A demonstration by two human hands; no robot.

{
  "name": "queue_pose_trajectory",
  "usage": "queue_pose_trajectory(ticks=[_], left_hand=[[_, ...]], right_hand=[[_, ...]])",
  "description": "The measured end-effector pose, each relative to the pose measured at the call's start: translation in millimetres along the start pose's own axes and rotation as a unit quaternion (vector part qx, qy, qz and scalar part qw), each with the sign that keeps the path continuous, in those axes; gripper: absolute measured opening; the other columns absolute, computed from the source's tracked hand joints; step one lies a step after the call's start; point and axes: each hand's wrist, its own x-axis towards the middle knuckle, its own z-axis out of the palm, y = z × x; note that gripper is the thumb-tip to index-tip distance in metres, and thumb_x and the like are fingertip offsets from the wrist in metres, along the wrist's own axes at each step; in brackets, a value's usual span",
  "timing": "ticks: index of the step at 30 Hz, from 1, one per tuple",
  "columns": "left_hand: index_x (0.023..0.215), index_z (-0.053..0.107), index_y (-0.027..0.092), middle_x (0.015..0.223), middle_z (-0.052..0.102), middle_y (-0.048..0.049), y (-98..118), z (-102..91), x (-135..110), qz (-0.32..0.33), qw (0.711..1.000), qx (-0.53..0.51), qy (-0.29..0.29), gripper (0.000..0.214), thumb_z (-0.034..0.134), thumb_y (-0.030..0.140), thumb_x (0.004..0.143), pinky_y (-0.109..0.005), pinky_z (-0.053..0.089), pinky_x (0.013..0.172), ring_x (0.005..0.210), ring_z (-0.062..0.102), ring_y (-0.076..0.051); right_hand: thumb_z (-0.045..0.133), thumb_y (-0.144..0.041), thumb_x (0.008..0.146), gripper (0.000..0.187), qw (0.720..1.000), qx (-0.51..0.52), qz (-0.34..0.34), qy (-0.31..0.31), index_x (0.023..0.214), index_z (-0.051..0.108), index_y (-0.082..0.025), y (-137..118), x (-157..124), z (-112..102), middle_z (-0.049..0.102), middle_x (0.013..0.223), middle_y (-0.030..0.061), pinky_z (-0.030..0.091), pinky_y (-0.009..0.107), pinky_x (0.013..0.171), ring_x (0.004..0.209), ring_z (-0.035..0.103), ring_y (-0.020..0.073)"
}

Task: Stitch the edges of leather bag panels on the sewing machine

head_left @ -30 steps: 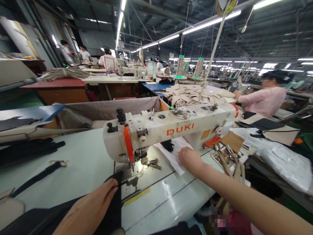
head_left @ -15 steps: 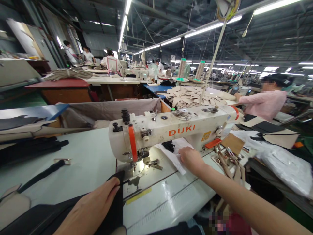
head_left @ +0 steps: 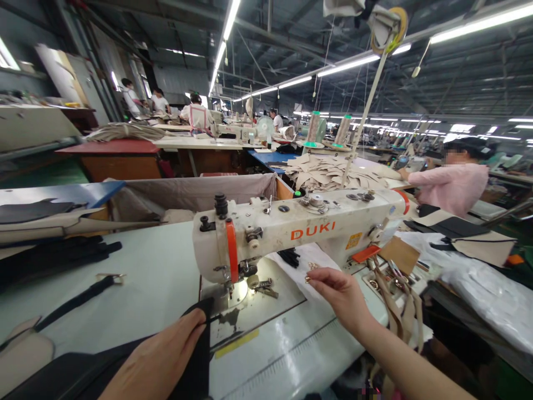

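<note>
My left hand [head_left: 162, 347] is closed on the edge of a black fabric piece [head_left: 195, 361], just left of the needle area. Pinched in my right hand [head_left: 339, 291] is a small gold metal ring [head_left: 307, 279], its exact shape partly hidden by the fingers. More gold-coloured hardware [head_left: 312, 266] lies just beyond the fingertips on a white sheet [head_left: 302, 283], beside several black strips [head_left: 288, 257]. Over the work surface stands a white sewing machine [head_left: 270, 233] with its lamp lit. A metal guide [head_left: 265, 287] sits right of its needle.
Left on the table [head_left: 154, 266] lie a black strap with a metal buckle [head_left: 119, 279] and a dark bundle [head_left: 62, 255]. A tray of hardware and beige straps [head_left: 385, 289] stands at right, near a plastic bag [head_left: 487, 289]. A co-worker in pink [head_left: 453, 180] sits beyond.
My right hand has lifted a little off the white sheet and drawn back, now with a gold ring showing in its fingertips. The left hand keeps its hold on the black fabric piece.
</note>
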Motion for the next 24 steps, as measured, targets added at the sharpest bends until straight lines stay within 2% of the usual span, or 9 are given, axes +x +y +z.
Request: queue_pose_trajectory(ticks=[3,6,12,15,19,24], left_hand=[[0.099,0.055,0.024,0.097,0.069,-0.0043,8,-7.2,-2,-0.002,1.0,0.006,-0.007,0.033,0.027,0.036,0.089,-0.033,0.049,0.08,0.088,0.066,-0.022],[0.093,0.053,0.024,0.09,0.067,-0.0028,16,-13.4,-4,0.001,1.0,0.002,-0.019,0.029,0.025,0.033,0.09,-0.032,0.047,0.076,0.083,0.066,-0.02],[0.088,0.047,0.023,0.083,0.063,-0.0023,25,-20.4,-6,0.007,0.999,-0.003,-0.05,0.023,0.025,0.029,0.092,-0.03,0.043,0.069,0.078,0.063,-0.018],[0.087,0.046,0.022,0.082,0.063,-0.0028,26,-21.2,-7,0.008,0.998,0.001,-0.058,0.023,0.025,0.027,0.092,-0.03,0.042,0.069,0.075,0.062,-0.018],[0.087,0.047,0.022,0.082,0.063,-0.0027,27,-22.6,-7,0.003,0.999,-0.007,-0.054,0.022,0.026,0.027,0.092,-0.029,0.042,0.069,0.073,0.063,-0.018],[0.089,0.05,0.021,0.084,0.065,-0.0035,26,-22.0,-6,0.0,0.998,-0.02,-0.051,0.025,0.026,0.029,0.092,-0.031,0.044,0.072,0.075,0.063,-0.019]], right_hand=[[0.072,-0.038,0.066,0.02,0.999,0.037,0.029,-0.022,0.075,0.071,-0.02,-7,-6,8,0.07,0.072,0.0044,0.051,0.03,0.064,0.067,0.063,0.0178],[0.071,-0.043,0.068,0.026,0.992,0.069,0.068,-0.078,0.077,0.069,-0.019,-8,-13,23,0.068,0.065,0.0034,0.051,0.029,0.061,0.061,0.062,0.0162],[0.076,-0.036,0.062,0.025,0.961,0.164,0.136,-0.174,0.072,0.062,-0.018,2,-28,81,0.066,0.066,0.001,0.05,0.027,0.064,0.065,0.063,0.015],[0.077,-0.03,0.059,0.022,0.953,0.166,0.149,-0.205,0.067,0.061,-0.018,9,-29,107,0.064,0.065,-0.0011,0.046,0.024,0.06,0.061,0.06,0.0127],[0.07,-0.025,0.061,0.013,0.954,0.129,0.167,-0.211,0.067,0.062,-0.018,16,-23,125,0.06,0.06,-0.0031,0.043,0.022,0.054,0.056,0.059,0.012],[0.067,-0.026,0.062,0.011,0.953,0.14,0.173,-0.204,0.066,0.06,-0.018,17,-17,137,0.059,0.06,-0.004,0.042,0.021,0.049,0.055,0.061,0.012]])
